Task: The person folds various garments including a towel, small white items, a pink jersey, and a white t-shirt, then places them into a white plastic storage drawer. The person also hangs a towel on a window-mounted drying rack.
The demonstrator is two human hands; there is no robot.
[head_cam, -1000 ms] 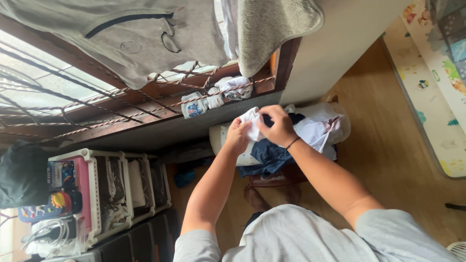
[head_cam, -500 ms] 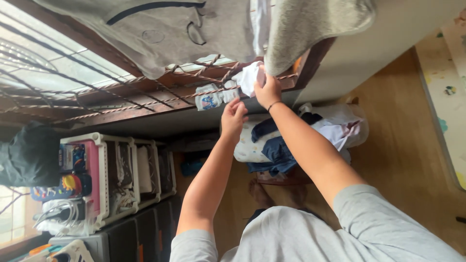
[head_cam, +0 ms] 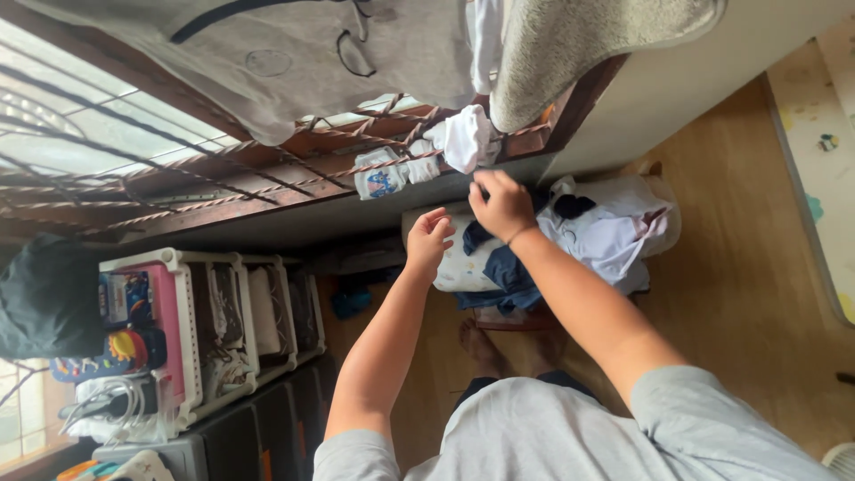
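Observation:
My right hand, with a dark band at the wrist, is over a basket of laundry. Its fingers curl down onto a dark blue garment, and the fingertips are hidden. My left hand hovers open beside it, next to a white patterned cloth, holding nothing. Just above both hands, a small white garment hangs over a twisted rope line at the window. A small printed sock hangs on the same line.
A grey hooded top and a grey towel hang overhead. White garments fill the basket. A white drawer rack stands at the left, with a dark bag beyond it. My feet are on the wooden floor, with a play mat to the right.
My right hand lifted the white garment from the basket to the rope, let it go, and came back down to the laundry. My left hand rose partway and dropped back.

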